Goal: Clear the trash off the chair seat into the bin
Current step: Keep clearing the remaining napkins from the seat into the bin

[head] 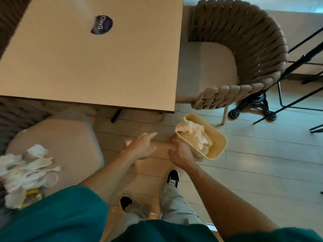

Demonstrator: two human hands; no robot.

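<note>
Right hand (181,154) holds the bin (216,145).
Left hand (142,146) is spread wide, holding nothing; trash (29,172) lies far left on the chair seat (70,140).

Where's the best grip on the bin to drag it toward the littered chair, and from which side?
Likely the near rim of the bin, from the person's side: the right hand already clasps that edge. The bin sits tilted, its mouth partly filled with crumpled paper, so a thin-wall pinch suits best. The left hand is open and free for the trash on the chair seat.
</note>
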